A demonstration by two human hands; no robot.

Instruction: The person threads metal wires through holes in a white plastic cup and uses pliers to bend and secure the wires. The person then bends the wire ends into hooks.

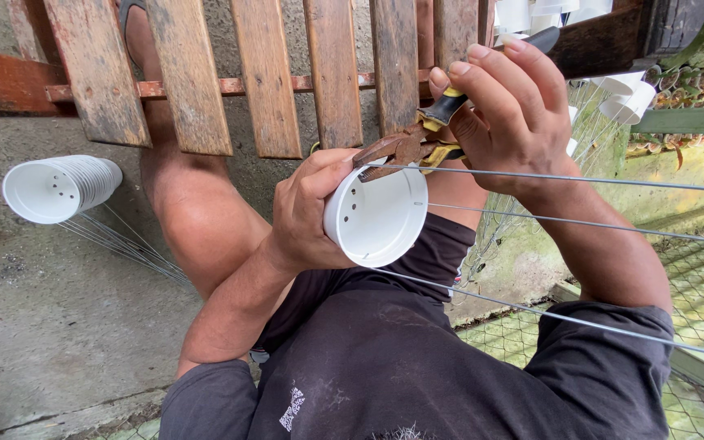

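I see no package, no label, no sign and no screen around me here. The only printed mark is a small white square print (pixel 291 408) on the front of my dark shirt (pixel 417 367), low near my chest.

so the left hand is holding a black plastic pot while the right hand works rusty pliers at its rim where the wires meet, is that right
Not quite: the pot is white, not black, as the head view shows. The rest holds: the left hand holds the pot, and the right hand works the rusty pliers at its rim, where the wires meet it.
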